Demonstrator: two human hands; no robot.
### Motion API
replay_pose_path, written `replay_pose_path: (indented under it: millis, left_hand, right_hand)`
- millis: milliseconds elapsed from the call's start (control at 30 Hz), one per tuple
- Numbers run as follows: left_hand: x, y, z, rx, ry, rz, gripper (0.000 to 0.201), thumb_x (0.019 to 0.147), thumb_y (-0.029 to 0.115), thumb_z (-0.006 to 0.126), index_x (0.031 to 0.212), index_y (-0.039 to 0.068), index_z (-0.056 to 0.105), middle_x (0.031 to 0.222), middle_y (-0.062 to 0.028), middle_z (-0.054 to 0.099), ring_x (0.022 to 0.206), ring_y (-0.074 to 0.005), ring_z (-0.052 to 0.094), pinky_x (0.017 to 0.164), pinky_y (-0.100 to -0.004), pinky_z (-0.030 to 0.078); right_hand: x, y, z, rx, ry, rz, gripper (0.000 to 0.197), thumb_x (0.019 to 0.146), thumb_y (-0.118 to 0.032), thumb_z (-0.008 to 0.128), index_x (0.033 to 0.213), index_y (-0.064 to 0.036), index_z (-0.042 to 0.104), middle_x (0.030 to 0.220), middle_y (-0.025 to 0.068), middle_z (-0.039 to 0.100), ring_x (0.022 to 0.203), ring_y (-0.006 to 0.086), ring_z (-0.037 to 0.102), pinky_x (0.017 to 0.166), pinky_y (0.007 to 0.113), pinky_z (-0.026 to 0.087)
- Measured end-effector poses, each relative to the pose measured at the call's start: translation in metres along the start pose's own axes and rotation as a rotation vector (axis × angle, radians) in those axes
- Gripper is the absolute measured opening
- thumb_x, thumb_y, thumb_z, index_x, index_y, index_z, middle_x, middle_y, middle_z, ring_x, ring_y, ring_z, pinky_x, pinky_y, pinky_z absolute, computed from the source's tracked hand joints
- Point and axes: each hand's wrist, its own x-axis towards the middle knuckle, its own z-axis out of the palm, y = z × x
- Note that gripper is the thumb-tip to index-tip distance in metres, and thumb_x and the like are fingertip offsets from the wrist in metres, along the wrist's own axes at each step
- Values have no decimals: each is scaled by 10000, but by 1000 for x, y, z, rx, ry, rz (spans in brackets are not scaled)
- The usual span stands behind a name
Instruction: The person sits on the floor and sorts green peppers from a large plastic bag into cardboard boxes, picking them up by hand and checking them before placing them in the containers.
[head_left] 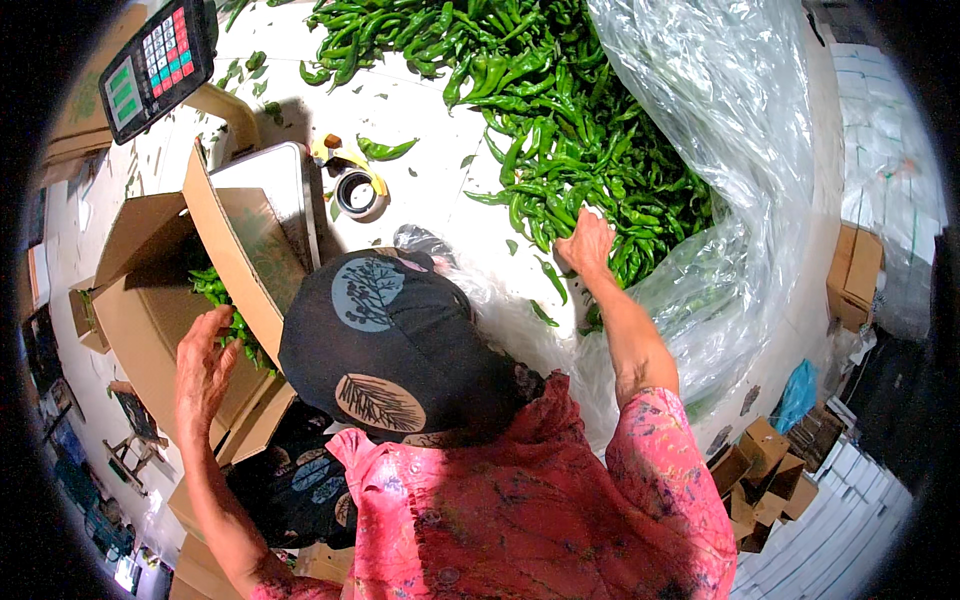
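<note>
Long green chili peppers [600,130] lie in a big heap on the white surface, with a few loose ones at its near edge. My right hand [588,243] is at the heap's near side, fingers curled in among the peppers; what they grip is hidden. On the left stands an open cardboard box [150,330] with raised flaps and some green peppers [212,290] inside. My left hand [205,360] is over the box beside those peppers. Its fingers are stretched and the thumb stands apart, with nothing seen in it.
A scale display with keys [150,65] rises at the upper left, beside a pale scale platform [285,185]. A tape dispenser [358,190] lies near it. Clear plastic sheeting [730,90] borders the heap. A leaf-patterned black cap [390,330] blocks the middle. Cardboard boxes [765,480] stand lower right.
</note>
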Motion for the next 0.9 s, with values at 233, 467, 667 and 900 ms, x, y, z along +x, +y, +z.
replay_pose_path:
  millis: [233,467,667,900]
  left_hand:
    - [6,19,-1,-16,12,34,364,830,12,634,1187,27,564,1048,-174,633,974,-356,623,839,-422,496]
    - [3,31,-13,33,57,74,323,848,68,633,1161,9,581,1045,-175,632,965,-350,625,837,-408,493]
    - [-5,65,-36,-501,135,24,364,874,149,630,1201,-9,602,1114,-125,652,1027,-218,630,887,-335,506]
    - [-19,116,-72,-981,249,101,481,890,274,664,1296,38,559,1171,-129,635,1058,-178,607,886,-312,499]
  right_hand:
    - [-18,11,-28,1178,-113,365,488,711,-210,762,1108,-1,571,944,105,674,868,258,646,788,391,517]
    - [-9,-17,-112,2025,-462,385,297,810,-122,690,1047,46,627,960,117,679,864,238,663,776,378,561]
    - [12,-119,-235,1987,-702,-99,545,671,-179,719,1146,-12,511,976,87,523,992,252,524,961,382,430]
    - [-6,-280,-368,1524,-821,-564,545,587,-257,732,1039,-35,523,895,78,535,908,228,541,857,360,455]
